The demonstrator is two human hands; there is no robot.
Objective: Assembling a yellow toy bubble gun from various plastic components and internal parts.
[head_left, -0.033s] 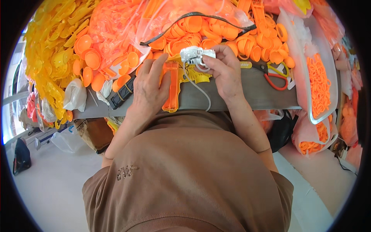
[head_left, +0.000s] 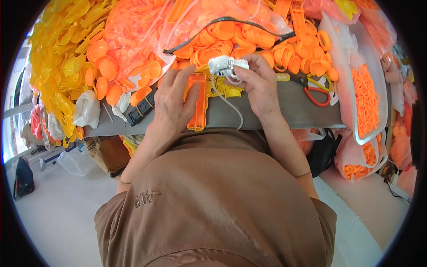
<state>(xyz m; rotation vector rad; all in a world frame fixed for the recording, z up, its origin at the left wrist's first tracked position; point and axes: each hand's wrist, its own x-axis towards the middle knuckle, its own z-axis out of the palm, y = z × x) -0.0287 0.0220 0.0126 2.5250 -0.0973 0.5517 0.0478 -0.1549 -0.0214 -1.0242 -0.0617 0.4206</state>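
Note:
Between the thumb and fingers of my right hand (head_left: pixel 261 84) is a small white plastic mechanism (head_left: pixel 221 66). A thin white cable (head_left: pixel 232 107) hangs from it in a curve down to the table edge. My left hand (head_left: pixel 173 99) is at the left side of a long orange plastic housing (head_left: pixel 201 104), fingers spread and slightly bent. Whether its fingertips touch the housing I cannot tell. Partly behind the white mechanism lies a yellow plastic part (head_left: pixel 227 90), its far portion hidden.
Orange cup-shaped parts (head_left: pixel 222 31) pile up at the back, with yellow parts (head_left: pixel 62 66) at the far left. Red-and-yellow-handled scissors (head_left: pixel 316 95) lie right of my right hand. A clear bin (head_left: pixel 349 107) of orange rings stands farther right. A dark banded strip (head_left: pixel 141 107) lies at left.

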